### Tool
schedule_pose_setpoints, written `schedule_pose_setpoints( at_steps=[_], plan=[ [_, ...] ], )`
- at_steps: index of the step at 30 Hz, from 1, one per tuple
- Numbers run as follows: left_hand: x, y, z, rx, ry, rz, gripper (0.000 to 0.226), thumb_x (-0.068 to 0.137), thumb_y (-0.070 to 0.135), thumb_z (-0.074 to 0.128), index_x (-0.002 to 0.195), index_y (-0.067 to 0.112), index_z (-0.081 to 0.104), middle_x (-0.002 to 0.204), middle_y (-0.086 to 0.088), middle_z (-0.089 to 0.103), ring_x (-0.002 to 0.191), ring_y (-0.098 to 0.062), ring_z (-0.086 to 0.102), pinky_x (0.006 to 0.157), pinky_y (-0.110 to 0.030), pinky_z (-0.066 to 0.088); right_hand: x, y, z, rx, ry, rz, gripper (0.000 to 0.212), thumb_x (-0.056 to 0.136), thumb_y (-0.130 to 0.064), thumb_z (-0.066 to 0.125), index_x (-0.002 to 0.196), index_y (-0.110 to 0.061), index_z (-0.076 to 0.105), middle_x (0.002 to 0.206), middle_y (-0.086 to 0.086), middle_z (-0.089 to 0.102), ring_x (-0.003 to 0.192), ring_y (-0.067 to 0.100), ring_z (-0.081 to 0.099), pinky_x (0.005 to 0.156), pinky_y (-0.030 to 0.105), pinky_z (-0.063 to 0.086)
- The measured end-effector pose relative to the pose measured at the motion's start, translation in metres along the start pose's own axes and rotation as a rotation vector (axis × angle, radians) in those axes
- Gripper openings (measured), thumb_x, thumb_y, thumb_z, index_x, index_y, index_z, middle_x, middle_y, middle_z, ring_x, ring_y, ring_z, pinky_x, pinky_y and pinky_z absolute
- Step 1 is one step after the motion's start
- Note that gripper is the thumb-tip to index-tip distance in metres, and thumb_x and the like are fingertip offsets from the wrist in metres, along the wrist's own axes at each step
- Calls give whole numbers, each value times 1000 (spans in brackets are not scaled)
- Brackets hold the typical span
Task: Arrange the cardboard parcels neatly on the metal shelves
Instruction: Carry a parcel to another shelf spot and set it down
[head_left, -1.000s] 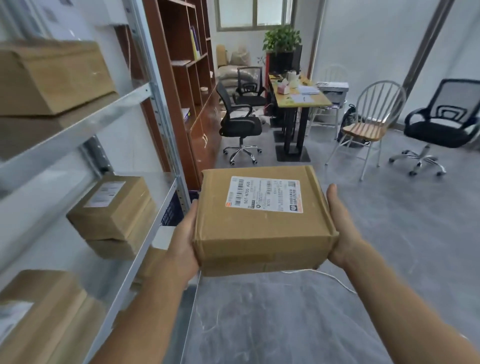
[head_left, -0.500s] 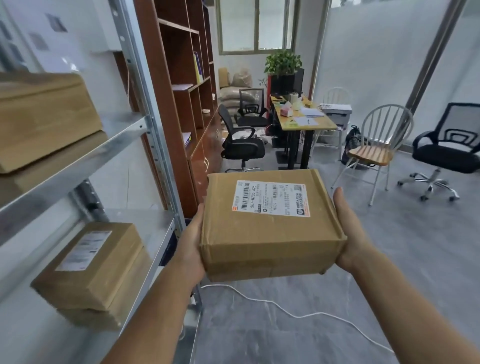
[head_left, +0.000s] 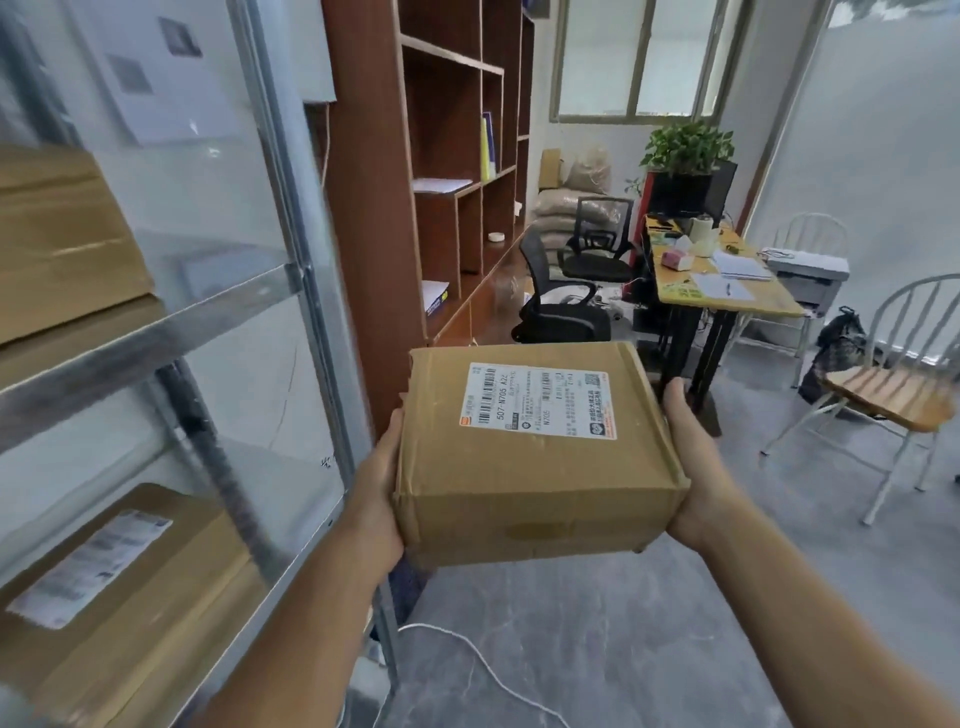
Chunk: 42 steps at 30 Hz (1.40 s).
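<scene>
A cardboard parcel (head_left: 535, 467) held out beside the metal shelves (head_left: 156, 332)
The left hand (head_left: 376, 499) and right hand (head_left: 698, 478) grip opposite sides, forearms outstretched, fingers hidden.

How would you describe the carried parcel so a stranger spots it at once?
Start at the metal shelves on the left. Just right of them, the left hand and right hand hold a cardboard parcel between them. Unlike the shelved parcels, it rests on no shelf.

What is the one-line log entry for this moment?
parcel: held, label up | left hand: holds left side | right hand: holds right side | metal shelves: at left, parcel not yet placed
</scene>
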<state>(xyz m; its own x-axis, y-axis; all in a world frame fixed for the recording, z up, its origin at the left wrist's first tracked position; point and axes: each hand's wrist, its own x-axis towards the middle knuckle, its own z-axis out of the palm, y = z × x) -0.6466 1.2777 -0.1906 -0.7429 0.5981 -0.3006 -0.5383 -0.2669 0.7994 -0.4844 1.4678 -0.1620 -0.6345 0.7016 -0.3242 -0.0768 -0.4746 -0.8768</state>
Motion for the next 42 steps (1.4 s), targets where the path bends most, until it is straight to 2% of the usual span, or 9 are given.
schedule_pose_setpoints(
  at_steps=[5, 10, 15, 19, 24, 28, 32, 39, 42],
  plan=[
    [47, -2, 31, -87, 121, 52, 43, 97, 52, 54, 101, 16, 79, 97, -10, 79, 78, -24, 77, 67, -37, 61, 81, -35, 1, -81, -115, 44, 70, 98, -71, 35, 123, -17, 72, 111, 11, 78, 102, 28, 74, 94, 46, 54],
    [85, -7, 48, -121, 214, 80, 44, 99, 52, 49, 104, 18, 76, 94, -7, 79, 78, -20, 77, 61, -29, 61, 148, -55, 11, -136, -211, 116, 64, 102, -66, 31, 94, -20, 75, 83, 5, 80, 67, 17, 76, 71, 38, 54],
    [130, -8, 48, -129, 299, 116, 45, 100, 53, 47, 107, 19, 75, 93, -5, 79, 77, -17, 76, 64, -29, 58, 221, -55, 35, -176, -290, 187, 62, 101, -67, 34, 95, -20, 75, 84, 4, 80, 69, 16, 77, 70, 37, 56],
    [185, -3, 38, -148, 378, 161, 45, 100, 52, 47, 103, 18, 76, 94, -7, 79, 77, -19, 77, 74, -36, 54, 292, -49, 63, -190, -371, 233, 72, 101, -66, 35, 69, -24, 83, 80, 2, 79, 67, 15, 76, 59, 29, 62],
    [251, 20, 32, -145, 456, 207, 48, 100, 55, 45, 111, 19, 75, 107, -7, 78, 89, -19, 76, 81, -36, 55, 376, -50, 110, -213, -472, 240, 70, 97, -72, 35, 84, -25, 85, 99, 5, 80, 82, 19, 78, 76, 38, 59],
    [294, 53, 36, -165, 498, 258, 47, 102, 55, 42, 107, 21, 75, 99, -4, 79, 84, -17, 76, 78, -36, 54, 435, -63, 158, -187, -521, 254, 66, 93, -74, 42, 123, -24, 74, 111, 5, 78, 96, 23, 76, 85, 42, 56],
    [327, 83, 35, -178, 558, 326, 46, 103, 52, 41, 107, 19, 74, 97, -4, 79, 82, -17, 76, 66, -28, 60, 477, -70, 202, -169, -646, 327, 75, 97, -72, 34, 76, -22, 85, 95, 6, 80, 79, 22, 78, 63, 37, 64],
    [397, 90, 13, -229, 737, 417, 45, 99, 54, 49, 107, 20, 76, 101, -7, 79, 84, -20, 77, 77, -37, 54, 565, -44, 263, -224, -835, 383, 70, 101, -65, 30, 88, -24, 86, 108, 9, 79, 89, 21, 78, 62, 33, 63],
    [427, 82, 0, -283, 836, 435, 51, 83, 59, 60, 111, 19, 77, 109, -9, 77, 93, -24, 75, 85, -40, 55, 610, -17, 297, -261, -913, 462, 66, 100, -65, 36, 87, -24, 86, 109, 8, 78, 92, 21, 78, 64, 33, 63]
  ],
)
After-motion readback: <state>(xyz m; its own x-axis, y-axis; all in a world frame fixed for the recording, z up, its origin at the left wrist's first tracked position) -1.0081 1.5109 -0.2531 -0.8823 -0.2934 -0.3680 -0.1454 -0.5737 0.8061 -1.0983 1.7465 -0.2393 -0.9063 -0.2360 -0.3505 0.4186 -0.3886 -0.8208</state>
